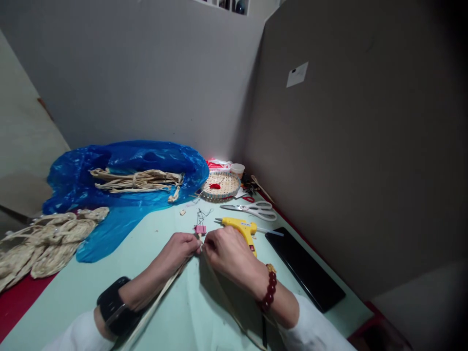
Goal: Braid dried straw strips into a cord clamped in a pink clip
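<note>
The left hand point(185, 243) and right hand point(227, 247) pinch long tan fibre strands point(156, 305), probably light and pliable, best gripped at the far ends.

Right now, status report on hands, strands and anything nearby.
Left hand, right hand close together, pinching pale strands. Pink piece just beyond. Yellow glue gun near right hand.

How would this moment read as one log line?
left hand: pinching pale fibre strands | right hand: pinching them alongside | nearby: yellow plastic glue gun, grey-handled metal scissors | beyond: crumpled blue plastic bag
</note>
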Action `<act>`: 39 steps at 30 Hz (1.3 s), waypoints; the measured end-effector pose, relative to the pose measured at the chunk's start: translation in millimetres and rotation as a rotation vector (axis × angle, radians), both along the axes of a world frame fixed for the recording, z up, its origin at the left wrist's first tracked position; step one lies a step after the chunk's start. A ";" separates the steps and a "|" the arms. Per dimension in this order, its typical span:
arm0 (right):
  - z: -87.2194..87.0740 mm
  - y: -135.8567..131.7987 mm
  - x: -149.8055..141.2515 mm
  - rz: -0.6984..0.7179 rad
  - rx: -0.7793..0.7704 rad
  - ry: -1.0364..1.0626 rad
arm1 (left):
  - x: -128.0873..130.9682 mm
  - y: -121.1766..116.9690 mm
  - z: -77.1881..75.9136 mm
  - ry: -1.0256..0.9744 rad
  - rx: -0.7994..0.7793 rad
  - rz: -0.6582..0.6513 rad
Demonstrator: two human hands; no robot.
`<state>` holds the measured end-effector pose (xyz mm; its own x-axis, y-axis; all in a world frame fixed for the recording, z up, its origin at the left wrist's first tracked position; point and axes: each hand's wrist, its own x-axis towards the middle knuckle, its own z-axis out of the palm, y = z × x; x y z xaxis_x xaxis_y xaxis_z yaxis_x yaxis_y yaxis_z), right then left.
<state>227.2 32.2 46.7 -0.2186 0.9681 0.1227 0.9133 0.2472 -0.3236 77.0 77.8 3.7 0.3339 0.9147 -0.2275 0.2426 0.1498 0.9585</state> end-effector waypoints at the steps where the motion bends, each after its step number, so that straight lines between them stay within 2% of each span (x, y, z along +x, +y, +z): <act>1: 0.1 -3.2 -3.3 0.009 0.005 -0.025 | -0.5 -0.1 -0.2 -0.002 -0.020 -0.012; 9: -17.7 -19.7 -26.4 0.211 0.044 -0.160 | -6.5 2.9 -0.3 -0.147 -0.214 -0.087; 12: -14.3 -15.6 -22.1 0.221 0.030 -0.164 | -7.6 2.8 0.7 -0.169 -0.229 -0.108; 14: -6.6 -11.2 -15.0 0.145 0.052 -0.077 | -7.5 1.9 2.2 -0.173 -0.224 -0.117; 17: 1.9 -4.3 -5.1 -0.003 0.033 0.265 | -7.6 0.3 5.3 -0.180 -0.212 -0.136; 20: -3.8 2.0 -2.6 0.033 -0.143 0.489 | -8.6 -0.1 7.7 -0.168 -0.191 -0.152; 23: -17.9 9.3 -4.7 0.093 -0.276 0.562 | -9.7 -0.3 8.2 -0.122 -0.155 -0.169; 25: -25.5 15.4 -4.7 0.087 -0.296 0.596 | -9.7 -1.5 7.8 -0.071 -0.120 -0.180; 29: -32.3 25.4 -0.6 0.051 -0.248 0.611 | -8.9 -6.0 6.2 0.081 0.010 -0.168; 34: -36.8 24.9 -1.4 -0.017 -0.221 0.616 | -11.5 -9.4 10.2 0.313 0.285 -0.138; 39: -33.4 18.4 -5.9 -0.067 -0.162 0.589 | -10.6 -22.4 22.7 0.489 0.369 -0.112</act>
<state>221.3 50.6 13.3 -0.0972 0.9938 0.0544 0.5816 0.1011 -0.8072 66.3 55.4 26.4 0.3693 0.9277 -0.0537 0.6618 -0.2220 0.7161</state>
